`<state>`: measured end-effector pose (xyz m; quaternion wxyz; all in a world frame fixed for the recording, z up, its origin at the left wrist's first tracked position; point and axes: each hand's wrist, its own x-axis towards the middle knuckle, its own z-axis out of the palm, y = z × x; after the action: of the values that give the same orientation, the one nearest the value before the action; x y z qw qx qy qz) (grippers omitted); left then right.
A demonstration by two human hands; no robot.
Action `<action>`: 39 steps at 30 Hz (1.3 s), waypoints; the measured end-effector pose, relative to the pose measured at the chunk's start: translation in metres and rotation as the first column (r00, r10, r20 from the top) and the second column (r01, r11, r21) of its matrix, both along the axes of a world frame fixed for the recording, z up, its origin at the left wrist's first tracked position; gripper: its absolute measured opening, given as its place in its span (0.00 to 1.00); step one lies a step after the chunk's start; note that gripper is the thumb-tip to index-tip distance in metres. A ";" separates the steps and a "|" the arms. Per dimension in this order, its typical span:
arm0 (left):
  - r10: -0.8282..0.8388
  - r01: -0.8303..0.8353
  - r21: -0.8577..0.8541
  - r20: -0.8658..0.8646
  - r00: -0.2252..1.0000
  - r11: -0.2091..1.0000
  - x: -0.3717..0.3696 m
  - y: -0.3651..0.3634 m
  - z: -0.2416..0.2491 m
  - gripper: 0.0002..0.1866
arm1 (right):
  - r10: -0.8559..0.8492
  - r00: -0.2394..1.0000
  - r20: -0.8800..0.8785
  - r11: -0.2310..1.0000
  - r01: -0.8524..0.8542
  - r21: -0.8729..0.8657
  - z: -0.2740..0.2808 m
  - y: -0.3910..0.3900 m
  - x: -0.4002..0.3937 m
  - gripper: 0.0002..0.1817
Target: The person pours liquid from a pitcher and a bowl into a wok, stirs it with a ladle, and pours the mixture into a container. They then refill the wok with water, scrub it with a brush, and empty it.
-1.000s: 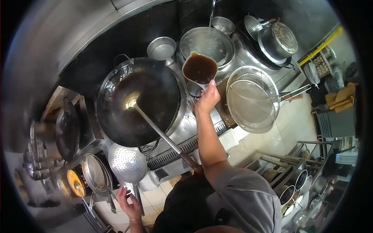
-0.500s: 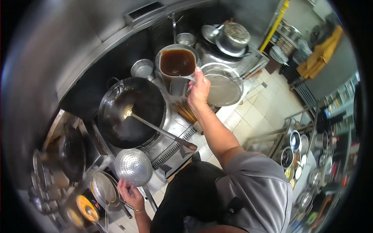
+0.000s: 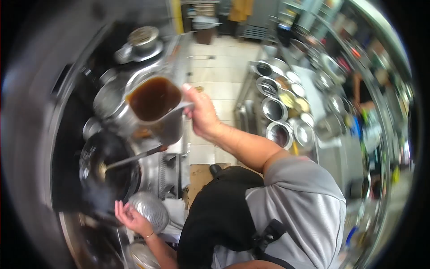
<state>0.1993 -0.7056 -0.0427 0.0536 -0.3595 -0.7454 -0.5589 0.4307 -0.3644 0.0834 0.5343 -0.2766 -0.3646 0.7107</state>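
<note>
My right hand (image 3: pixel 202 113) is wrapped round the handle of a translucent measuring jug (image 3: pixel 171 129), filled nearly to the rim with dark brown liquid. The jug is held up over the cooking range. My left hand (image 3: pixel 133 219) has its fingers spread and nothing in them. It is at the near edge of a black wok (image 3: pixel 117 154), beside a perforated metal strainer (image 3: pixel 151 210) that it partly overlaps. Resting in the wok is a long-handled ladle (image 3: pixel 134 158), its handle pointing right. Pale steam or smoke shows over the wok's near side.
Beyond the jug stand a lidded pot (image 3: pixel 144 39) and a metal pot (image 3: pixel 107 98). A tiled floor aisle (image 3: pixel 212 89) runs between the range and a prep counter at right, which carries several metal bowls (image 3: pixel 274 109). Another person's arm (image 3: pixel 358 92) shows at far right.
My view has swung right. The jug in my right hand now looks larger and nearer. My left hand has moved from the strainer's lower edge towards the wok, its fingers spread.
</note>
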 end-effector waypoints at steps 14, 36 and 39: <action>-0.538 0.524 -0.122 -0.221 0.814 0.843 0.149 0.116 -0.008 0.24 | -0.593 0.799 -0.100 0.802 0.597 0.018 0.008 -0.143 0.404 0.21; -0.817 0.487 -0.860 0.170 0.552 0.150 0.441 0.054 -0.166 0.20 | -0.908 -0.418 -0.038 -0.379 0.854 -0.356 -0.169 -0.306 1.123 0.08; -0.660 0.508 -0.842 0.486 0.573 -0.179 0.386 0.030 -0.225 0.22 | -0.895 -0.444 0.041 -0.441 0.867 -0.233 -0.226 -0.317 1.209 0.09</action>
<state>0.5855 -0.6756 -0.2673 -0.3974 -0.6380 -0.6519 0.1004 1.6397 -0.6809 -0.1426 0.8896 -0.4314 0.1477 -0.0275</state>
